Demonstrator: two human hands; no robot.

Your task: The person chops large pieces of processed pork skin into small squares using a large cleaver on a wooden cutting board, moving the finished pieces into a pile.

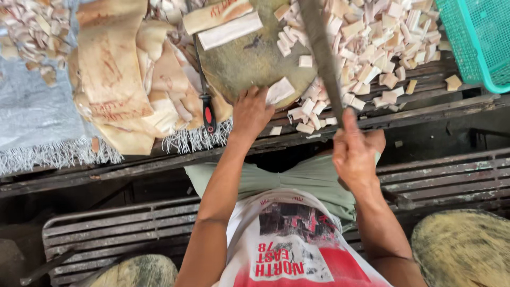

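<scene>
Pork skin sheets [114, 74] lie heaped at left beside a red-handled knife [207, 109]. On the round chopping block [249, 58], the left hand [251, 110] presses flat on a pale strip [280, 90]. Further right, the right hand [355, 151] grips a raised cleaver [321, 50] beside cut pieces [372, 48]

The round chopping block [249, 58] at twelve o'clock is wood, matt, stained and scarred with cuts. The long blade [321, 53] in the right hand [355, 154] is dull grey metal, unpolished. Under the left hand [251, 110] lies a pale slab piece [280, 90], smooth and waxy; the cut cubes [372, 42] at one o'clock look the same. The big sheets [114, 69] at ten o'clock are tan and leathery with a faint sheen. The small knife [206, 101] has a glossy red-and-black plastic handle. The basket [478, 37] is green plastic mesh. The desk [425, 109] is rough, dark, weathered slats.
</scene>
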